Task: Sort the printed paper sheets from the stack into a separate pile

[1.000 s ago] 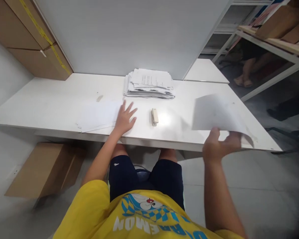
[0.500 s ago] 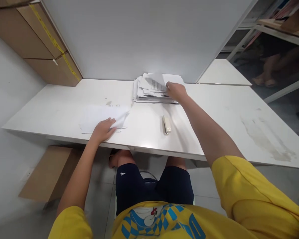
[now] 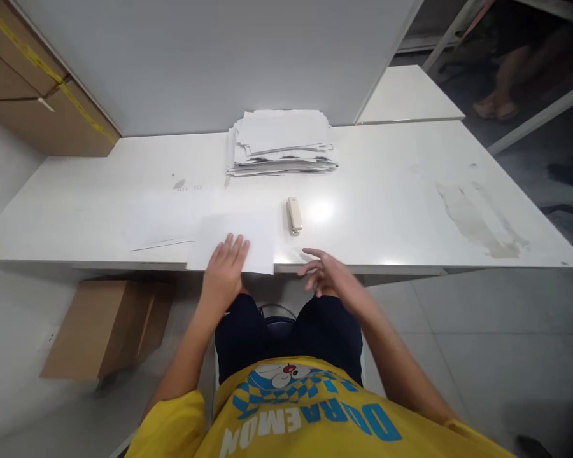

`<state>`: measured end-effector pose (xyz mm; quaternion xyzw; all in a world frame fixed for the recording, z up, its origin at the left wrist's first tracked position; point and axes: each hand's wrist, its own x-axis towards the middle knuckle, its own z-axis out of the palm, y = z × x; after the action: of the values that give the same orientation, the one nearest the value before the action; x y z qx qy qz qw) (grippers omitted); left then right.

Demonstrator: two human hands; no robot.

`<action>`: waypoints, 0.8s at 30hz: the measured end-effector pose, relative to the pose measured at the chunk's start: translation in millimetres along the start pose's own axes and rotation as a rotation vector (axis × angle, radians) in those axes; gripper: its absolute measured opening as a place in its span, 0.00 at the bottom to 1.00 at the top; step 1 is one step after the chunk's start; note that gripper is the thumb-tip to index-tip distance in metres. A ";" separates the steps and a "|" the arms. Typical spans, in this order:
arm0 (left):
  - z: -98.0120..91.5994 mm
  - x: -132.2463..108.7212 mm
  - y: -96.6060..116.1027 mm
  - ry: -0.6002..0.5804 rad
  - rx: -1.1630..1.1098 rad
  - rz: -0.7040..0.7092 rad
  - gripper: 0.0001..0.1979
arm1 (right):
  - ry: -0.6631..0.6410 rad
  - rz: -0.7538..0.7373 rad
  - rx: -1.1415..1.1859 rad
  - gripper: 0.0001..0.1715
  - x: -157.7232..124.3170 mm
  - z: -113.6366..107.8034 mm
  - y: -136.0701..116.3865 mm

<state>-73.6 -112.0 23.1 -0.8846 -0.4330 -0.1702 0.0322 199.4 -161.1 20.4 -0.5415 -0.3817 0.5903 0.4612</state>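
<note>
My left hand (image 3: 226, 267) lies flat on a blank white sheet of paper (image 3: 258, 238), fingers stretched out over it. The sheet reaches slightly past the table's front edge. To its left lie more white sheets (image 3: 160, 219), partly covered by it. My right hand (image 3: 325, 270) hovers at the front edge with its fingers apart and nothing in them. A cream stapler (image 3: 294, 215) rests on the table beyond that hand. Against the back panel sits a thick pile of papers (image 3: 282, 143), its top sheet blank.
The white table (image 3: 382, 197) has stains at the right and back left. Taped cardboard boxes (image 3: 83, 121) stand at the back left, another cardboard box (image 3: 88, 327) below the table. A grey panel (image 3: 210, 63) rises behind. Another person's feet (image 3: 496, 108) show at the upper right.
My right hand has left the paper pile and come back to the table's front edge. A sheet now lies under my left hand, which has shifted right. The view has tilted downward.
</note>
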 end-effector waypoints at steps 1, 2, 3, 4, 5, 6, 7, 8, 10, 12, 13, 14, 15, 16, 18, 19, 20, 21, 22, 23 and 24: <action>2.7 0.5 20.8 0.007 -0.005 0.024 0.35 | 0.055 0.013 0.107 0.43 -13.0 4.3 11.0; 5.5 1.3 40.6 0.005 -0.011 0.047 0.35 | 0.130 0.008 0.192 0.47 -21.1 5.9 19.0; 8.3 2.5 58.8 -0.003 -0.017 0.068 0.33 | 0.217 -0.011 0.246 0.49 -25.4 4.7 23.8; 11.0 4.3 74.8 -0.016 -0.023 0.085 0.32 | 0.292 -0.026 0.270 0.51 -27.0 0.8 25.9; 13.6 6.7 88.3 -0.032 -0.028 0.098 0.31 | 0.341 -0.028 0.273 0.51 -27.0 -5.5 25.9; 16.1 9.6 99.3 -0.052 -0.034 0.110 0.30 | 0.361 -0.017 0.261 0.51 -26.2 -13.3 24.5; 18.6 13.0 107.9 -0.078 -0.041 0.120 0.29 | 0.362 -0.004 0.241 0.50 -25.4 -21.9 22.3; 21.1 16.7 114.2 -0.106 -0.049 0.126 0.29 | 0.354 0.003 0.222 0.49 -24.7 -30.5 20.1; 26.4 24.5 121.8 -0.160 -0.069 0.136 0.29 | 0.331 -0.008 0.196 0.45 -24.5 -45.0 16.4; 32.0 31.3 125.6 -0.195 -0.085 0.139 0.29 | 0.308 -0.032 0.171 0.35 -24.6 -53.7 15.0; 34.8 33.8 127.0 -0.203 -0.091 0.142 0.29 | 0.297 -0.044 0.146 0.29 -24.3 -55.9 15.2; 37.4 35.4 128.5 -0.206 -0.098 0.145 0.29 | 0.285 -0.057 0.110 0.24 -23.9 -57.0 15.9; 39.8 36.2 130.1 -0.207 -0.107 0.148 0.29 | 0.277 -0.078 0.066 0.20 -23.2 -57.2 17.1; 41.7 36.0 131.8 -0.207 -0.117 0.148 0.29 | 0.277 -0.106 0.020 0.17 -22.5 -56.9 18.5; 43.9 33.3 134.8 -0.205 -0.133 0.138 0.30 | 0.295 -0.180 -0.061 0.13 -21.5 -55.9 21.8; 44.1 31.2 135.8 -0.202 -0.134 0.127 0.30 | 0.310 -0.219 -0.095 0.13 -21.5 -55.6 23.5; 43.7 28.8 136.2 -0.197 -0.129 0.114 0.31 | 0.325 -0.255 -0.124 0.13 -21.8 -55.8 25.1; 42.9 26.4 135.9 -0.194 -0.119 0.099 0.32 | 0.335 -0.285 -0.147 0.12 -22.5 -56.5 26.6; 41.9 24.1 135.0 -0.192 -0.105 0.084 0.32 | 0.342 -0.309 -0.164 0.12 -23.3 -57.6 27.9; 40.9 22.0 133.6 -0.195 -0.092 0.071 0.33 | 0.346 -0.330 -0.173 0.12 -24.3 -59.1 29.2; 40.1 20.1 131.9 -0.200 -0.082 0.060 0.34 | 0.350 -0.351 -0.174 0.11 -25.3 -61.0 30.4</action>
<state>51.2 -170.8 3.9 -0.9104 -0.3999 -0.0975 -0.0421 255.6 -196.9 -8.7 -0.5984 -0.4335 0.3637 0.5672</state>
